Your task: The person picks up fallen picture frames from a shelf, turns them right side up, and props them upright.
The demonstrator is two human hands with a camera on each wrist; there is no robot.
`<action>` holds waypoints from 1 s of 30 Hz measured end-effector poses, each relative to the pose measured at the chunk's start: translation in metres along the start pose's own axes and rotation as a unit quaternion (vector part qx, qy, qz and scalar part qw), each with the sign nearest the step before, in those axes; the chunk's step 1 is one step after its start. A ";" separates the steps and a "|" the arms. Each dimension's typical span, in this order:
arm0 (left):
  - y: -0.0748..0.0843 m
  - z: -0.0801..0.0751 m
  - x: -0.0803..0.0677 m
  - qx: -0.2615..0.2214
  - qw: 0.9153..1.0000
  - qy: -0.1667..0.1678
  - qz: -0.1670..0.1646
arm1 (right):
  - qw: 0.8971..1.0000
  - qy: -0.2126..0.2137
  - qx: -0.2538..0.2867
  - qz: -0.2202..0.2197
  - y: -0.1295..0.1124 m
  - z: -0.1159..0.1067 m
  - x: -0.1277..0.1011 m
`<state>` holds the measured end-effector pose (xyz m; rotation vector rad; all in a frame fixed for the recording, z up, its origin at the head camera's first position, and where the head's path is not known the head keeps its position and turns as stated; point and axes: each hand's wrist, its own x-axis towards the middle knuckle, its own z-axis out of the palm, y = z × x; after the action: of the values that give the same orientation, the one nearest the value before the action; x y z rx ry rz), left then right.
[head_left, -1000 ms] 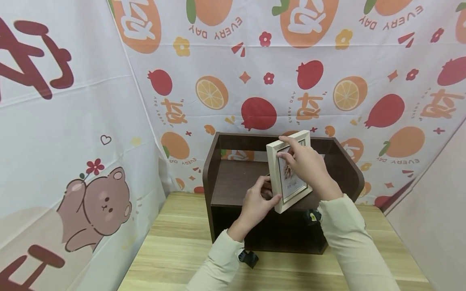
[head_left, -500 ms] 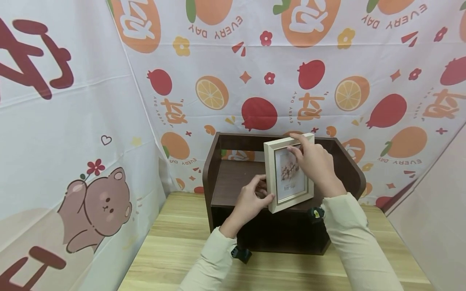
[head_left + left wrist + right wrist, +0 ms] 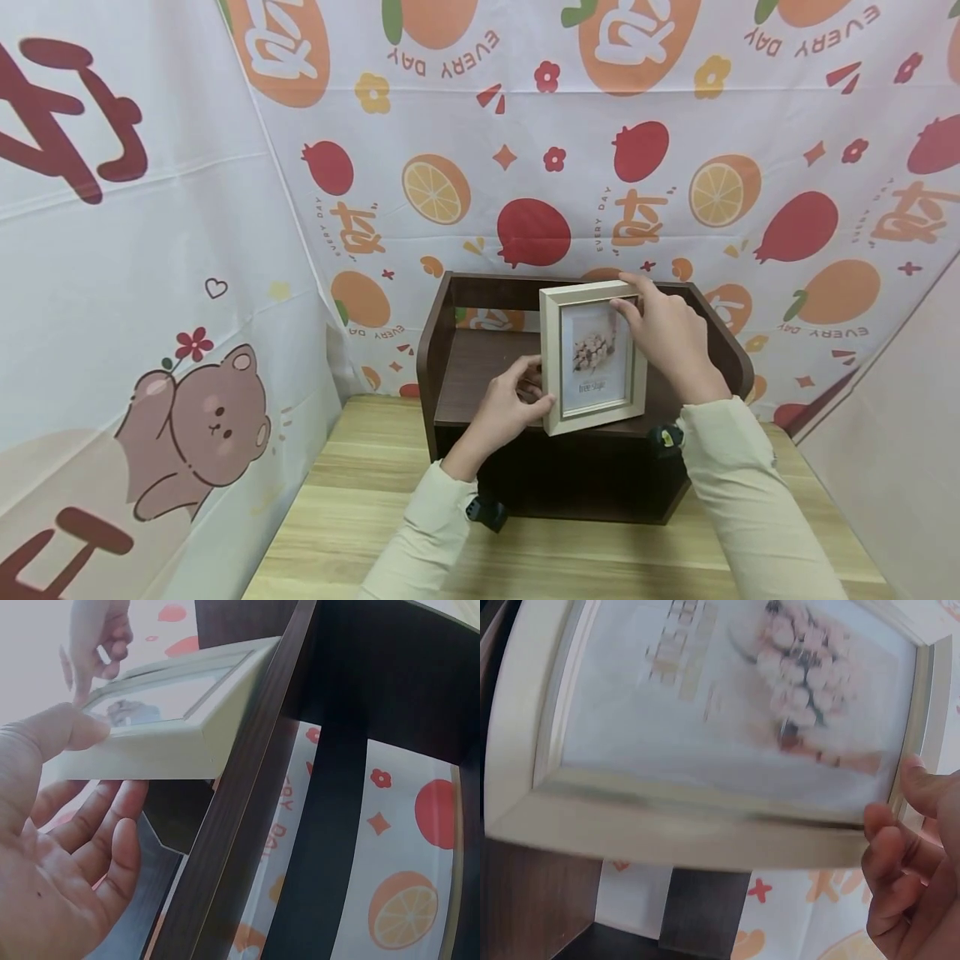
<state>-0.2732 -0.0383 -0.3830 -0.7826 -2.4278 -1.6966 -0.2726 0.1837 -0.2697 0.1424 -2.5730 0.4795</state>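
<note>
A cream picture frame [image 3: 594,367] stands tilted near the front edge of the dark brown shelf unit's [image 3: 487,367] upper board, its flower print facing me. My left hand [image 3: 512,398] grips the frame's lower left side, thumb on the front and fingers behind, as the left wrist view of the frame [image 3: 165,754] also shows. With my right hand [image 3: 671,337] I hold the upper right corner. In the right wrist view the thumb [image 3: 922,786] lies on the frame's border [image 3: 705,829], with the other fingers curled beside the edge.
The shelf unit has raised side panels [image 3: 435,358], a back rail [image 3: 510,292] and a dark lower compartment [image 3: 577,475]. It stands on a wood-grain table [image 3: 360,492]. Fruit-printed cloth [image 3: 457,108] hangs behind, and a bear-printed cloth [image 3: 217,425] hangs at the left.
The picture frame has turned to face me more squarely and shifted slightly left at its lower edge. My left hand moved left with it; my right hand moved right along the top.
</note>
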 end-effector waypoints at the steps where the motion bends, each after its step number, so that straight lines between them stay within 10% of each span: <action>1: 0.000 -0.001 0.000 0.000 1.000 -0.001 -0.001 | 1.000 0.000 -0.001 0.001 0.002 0.000 0.000; 30: -0.018 0.006 -0.014 0.017 1.000 -0.008 -0.005 | 1.000 0.008 0.002 0.008 0.024 0.004 -0.003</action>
<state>-0.2679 -0.0422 -0.4059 -0.7855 -2.4688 -1.6534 -0.2766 0.2044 -0.2820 0.1197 -2.5600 0.4906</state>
